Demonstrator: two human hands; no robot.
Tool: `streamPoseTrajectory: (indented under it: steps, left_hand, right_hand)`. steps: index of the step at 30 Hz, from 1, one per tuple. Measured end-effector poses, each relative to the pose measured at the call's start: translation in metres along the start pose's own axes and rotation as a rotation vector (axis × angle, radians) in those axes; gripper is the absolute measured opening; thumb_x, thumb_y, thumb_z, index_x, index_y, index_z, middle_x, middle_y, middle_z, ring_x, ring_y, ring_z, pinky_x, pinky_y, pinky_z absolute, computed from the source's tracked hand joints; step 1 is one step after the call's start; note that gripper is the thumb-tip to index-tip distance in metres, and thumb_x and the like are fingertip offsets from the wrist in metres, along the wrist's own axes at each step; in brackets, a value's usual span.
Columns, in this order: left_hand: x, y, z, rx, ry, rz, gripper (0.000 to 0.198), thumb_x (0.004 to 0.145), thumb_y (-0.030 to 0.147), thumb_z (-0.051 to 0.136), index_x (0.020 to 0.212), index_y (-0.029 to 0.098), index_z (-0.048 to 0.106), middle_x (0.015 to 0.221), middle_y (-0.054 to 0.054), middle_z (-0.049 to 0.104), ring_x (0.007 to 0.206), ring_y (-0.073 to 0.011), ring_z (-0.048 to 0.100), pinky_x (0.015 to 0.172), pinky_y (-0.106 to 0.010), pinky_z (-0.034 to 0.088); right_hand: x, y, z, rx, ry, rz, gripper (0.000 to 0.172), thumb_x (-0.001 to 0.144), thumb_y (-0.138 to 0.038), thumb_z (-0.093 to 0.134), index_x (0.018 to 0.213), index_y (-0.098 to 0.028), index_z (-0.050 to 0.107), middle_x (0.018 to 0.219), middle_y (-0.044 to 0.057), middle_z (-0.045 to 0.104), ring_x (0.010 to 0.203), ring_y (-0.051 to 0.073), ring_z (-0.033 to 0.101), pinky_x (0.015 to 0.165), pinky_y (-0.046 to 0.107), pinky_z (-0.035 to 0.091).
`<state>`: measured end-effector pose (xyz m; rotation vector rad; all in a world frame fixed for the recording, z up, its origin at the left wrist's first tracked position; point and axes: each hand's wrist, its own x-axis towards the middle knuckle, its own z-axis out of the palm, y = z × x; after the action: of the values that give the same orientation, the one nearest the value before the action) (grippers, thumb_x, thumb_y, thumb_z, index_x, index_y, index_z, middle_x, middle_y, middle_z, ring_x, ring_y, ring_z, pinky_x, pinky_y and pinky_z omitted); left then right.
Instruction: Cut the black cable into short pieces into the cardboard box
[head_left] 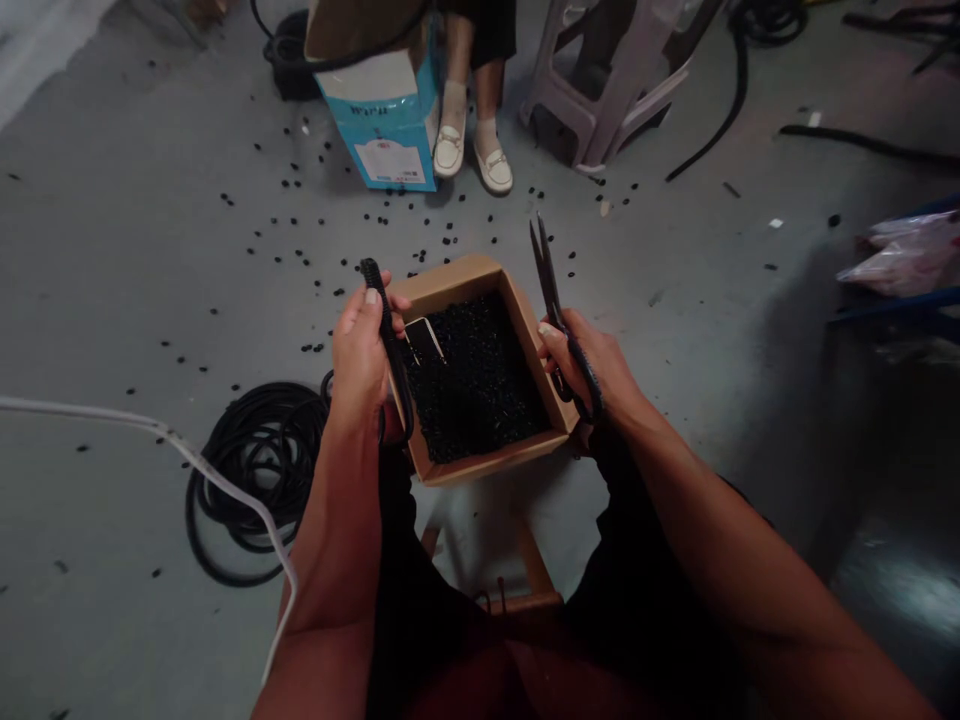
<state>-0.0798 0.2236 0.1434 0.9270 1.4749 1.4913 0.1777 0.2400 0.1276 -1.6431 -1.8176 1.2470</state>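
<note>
My left hand is closed round a black rubber strip, whose end sticks up past the thumb and whose lower part loops down by the box. In my right hand is a pair of black scissors, blades pointing up and away, slightly parted at the tips. Between the hands a cardboard box rests at my knees. Small black pieces fill its lower part, and a phone-like rectangle with a pale rim lies partly buried among them.
Black coiled tubing lies on the floor at left, near a white cable. Black bits are scattered ahead. A blue-and-white carton, another person's white shoes and a plastic stool stand at the front.
</note>
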Motion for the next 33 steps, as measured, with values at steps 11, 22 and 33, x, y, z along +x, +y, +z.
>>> streamPoseTrajectory:
  steps: [11, 22, 33]
  left_hand:
    - [-0.008, 0.01, 0.004, 0.003, -0.126, -0.072, 0.034, 0.091, 0.044, 0.055, 0.115, 0.022, 0.065, 0.07, 0.001, 0.063, 0.054, -0.0066, 0.052, 0.052, -0.019, 0.042]
    - [-0.004, 0.009, -0.002, 0.097, -0.154, -0.092, 0.028, 0.092, 0.042, 0.055, 0.101, 0.017, 0.063, 0.067, 0.001, 0.061, 0.049, -0.0054, 0.048, 0.049, -0.019, 0.038]
    - [-0.008, 0.009, 0.003, 0.178, -0.224, -0.089, 0.027, 0.091, 0.04, 0.056, 0.1, 0.017, 0.068, 0.07, 0.0, 0.063, 0.053, -0.0062, 0.05, 0.052, -0.019, 0.04]
  right_hand:
    - [0.009, 0.011, 0.009, -0.089, 0.083, -0.144, 0.047, 0.084, -0.055, 0.059, 0.12, -0.027, 0.053, 0.096, 0.007, 0.066, 0.088, 0.026, 0.063, 0.075, 0.038, 0.049]
    - [0.015, 0.012, 0.019, -0.03, 0.09, -0.2, 0.058, 0.08, -0.053, 0.064, 0.129, -0.026, 0.047, 0.109, 0.008, 0.064, 0.098, 0.027, 0.062, 0.087, 0.046, 0.05]
    - [0.01, -0.004, 0.025, 0.068, 0.066, -0.193, 0.056, 0.082, -0.052, 0.061, 0.131, -0.026, 0.047, 0.109, 0.007, 0.063, 0.099, 0.024, 0.062, 0.088, 0.044, 0.05]
